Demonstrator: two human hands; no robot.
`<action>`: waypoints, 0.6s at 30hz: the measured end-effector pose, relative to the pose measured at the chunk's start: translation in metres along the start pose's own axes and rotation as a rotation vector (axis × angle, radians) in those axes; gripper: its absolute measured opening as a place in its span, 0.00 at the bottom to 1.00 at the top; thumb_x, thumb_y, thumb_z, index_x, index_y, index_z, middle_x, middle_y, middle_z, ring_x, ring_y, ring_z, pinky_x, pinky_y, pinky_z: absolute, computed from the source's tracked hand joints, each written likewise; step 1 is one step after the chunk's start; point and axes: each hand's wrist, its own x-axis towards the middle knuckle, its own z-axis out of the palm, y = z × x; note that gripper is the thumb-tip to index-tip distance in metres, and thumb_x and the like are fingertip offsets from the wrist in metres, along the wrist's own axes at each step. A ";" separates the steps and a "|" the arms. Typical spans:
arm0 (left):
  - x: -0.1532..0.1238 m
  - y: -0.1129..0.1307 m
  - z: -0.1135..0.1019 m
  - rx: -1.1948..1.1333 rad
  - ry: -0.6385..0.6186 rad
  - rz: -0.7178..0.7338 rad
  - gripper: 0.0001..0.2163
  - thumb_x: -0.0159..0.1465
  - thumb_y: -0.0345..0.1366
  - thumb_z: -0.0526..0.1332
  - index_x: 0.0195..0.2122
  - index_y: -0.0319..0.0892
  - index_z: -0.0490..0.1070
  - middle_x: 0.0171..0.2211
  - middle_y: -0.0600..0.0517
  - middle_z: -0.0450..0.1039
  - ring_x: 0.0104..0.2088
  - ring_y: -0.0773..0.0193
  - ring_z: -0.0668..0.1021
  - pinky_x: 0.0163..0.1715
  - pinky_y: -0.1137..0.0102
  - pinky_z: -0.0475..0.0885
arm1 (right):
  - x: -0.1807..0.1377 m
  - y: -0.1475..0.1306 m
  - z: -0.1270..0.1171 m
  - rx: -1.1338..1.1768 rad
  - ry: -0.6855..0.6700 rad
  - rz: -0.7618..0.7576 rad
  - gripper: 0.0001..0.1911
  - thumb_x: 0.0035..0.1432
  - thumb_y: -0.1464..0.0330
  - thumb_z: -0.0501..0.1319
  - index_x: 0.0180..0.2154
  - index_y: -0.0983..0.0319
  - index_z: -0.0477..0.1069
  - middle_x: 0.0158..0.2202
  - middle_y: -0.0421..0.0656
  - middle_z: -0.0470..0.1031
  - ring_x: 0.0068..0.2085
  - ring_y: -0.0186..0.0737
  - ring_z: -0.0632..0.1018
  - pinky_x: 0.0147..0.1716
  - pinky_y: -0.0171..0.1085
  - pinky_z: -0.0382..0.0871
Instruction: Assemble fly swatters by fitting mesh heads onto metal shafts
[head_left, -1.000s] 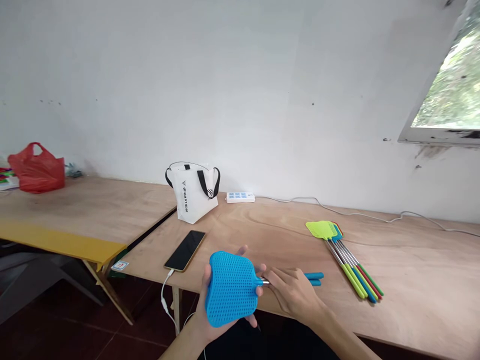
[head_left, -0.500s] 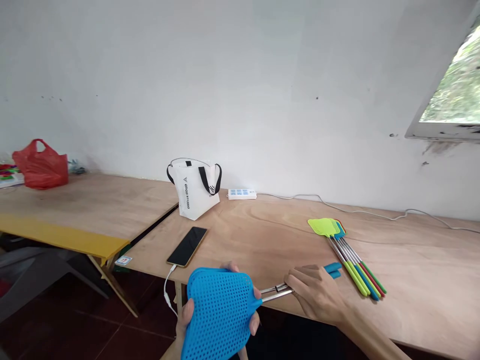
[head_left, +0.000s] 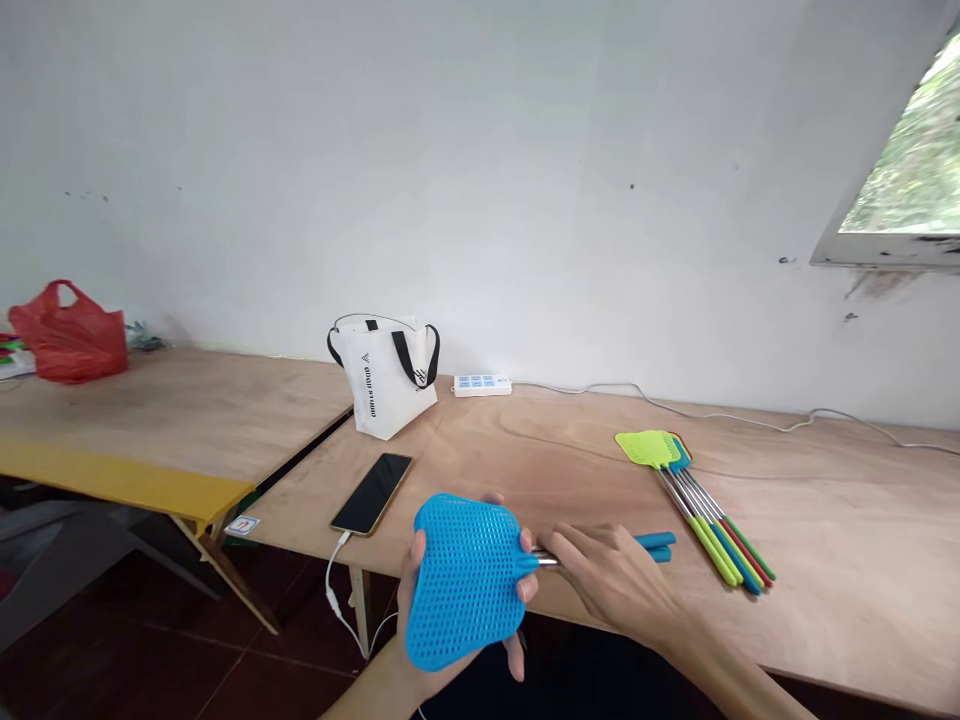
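Note:
Blue fly swatters (head_left: 466, 580) are held over the table's front edge, their perforated heads stacked so that mainly the top one shows. My left hand (head_left: 412, 590) grips the heads from behind, with its thumb at the left edge and fingertips near the neck. Around the metal shafts, close to the heads, my right hand (head_left: 607, 575) is closed. Two blue handle ends (head_left: 656, 546) stick out beyond it on the right. To the right on the table lies a fanned bunch of fly swatters (head_left: 648, 448) with yellow-green, blue, red and green handles.
A phone (head_left: 373, 494) with a white cable lies near the table's front edge. Behind it stand a white bag (head_left: 394, 385) with black straps and a white power strip (head_left: 482, 385). A red plastic bag (head_left: 71, 333) sits on the left table (head_left: 187, 405), across a gap.
The blue swatter heads have moved up and right, farther from me. My right hand has slid left along the shafts toward the heads, so less of the metal shows.

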 end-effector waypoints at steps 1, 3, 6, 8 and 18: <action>0.001 -0.001 -0.001 -0.001 -0.008 -0.004 0.33 0.60 0.63 0.62 0.61 0.51 0.61 0.51 0.42 0.67 0.42 0.53 0.76 0.25 0.63 0.81 | 0.002 -0.001 -0.001 0.004 -0.004 -0.010 0.12 0.73 0.70 0.47 0.38 0.58 0.65 0.30 0.39 0.73 0.26 0.35 0.70 0.24 0.38 0.48; 0.001 -0.001 -0.004 0.000 -0.016 -0.009 0.34 0.59 0.64 0.62 0.61 0.51 0.61 0.51 0.42 0.66 0.42 0.53 0.75 0.24 0.63 0.81 | 0.004 -0.004 -0.002 0.029 -0.007 -0.009 0.11 0.74 0.67 0.47 0.40 0.58 0.66 0.31 0.39 0.74 0.26 0.34 0.71 0.24 0.38 0.49; -0.001 0.002 -0.013 -0.003 -0.026 -0.046 0.36 0.58 0.65 0.62 0.62 0.52 0.60 0.52 0.41 0.66 0.44 0.52 0.76 0.25 0.62 0.81 | 0.003 -0.008 -0.003 0.048 0.018 -0.006 0.10 0.75 0.64 0.46 0.46 0.57 0.65 0.32 0.38 0.74 0.26 0.34 0.71 0.25 0.37 0.50; -0.003 0.001 -0.018 -0.009 -0.041 -0.089 0.38 0.57 0.65 0.64 0.63 0.52 0.59 0.53 0.41 0.66 0.45 0.51 0.76 0.27 0.61 0.82 | 0.002 -0.013 -0.001 0.011 0.058 -0.013 0.12 0.75 0.68 0.44 0.44 0.58 0.64 0.31 0.38 0.73 0.25 0.34 0.70 0.24 0.38 0.48; -0.023 0.019 0.002 -0.017 0.051 0.022 0.34 0.60 0.60 0.64 0.64 0.52 0.62 0.51 0.42 0.70 0.41 0.57 0.77 0.26 0.67 0.81 | -0.017 0.010 0.011 0.068 0.199 0.047 0.13 0.72 0.71 0.46 0.33 0.58 0.61 0.24 0.36 0.69 0.23 0.32 0.68 0.25 0.37 0.50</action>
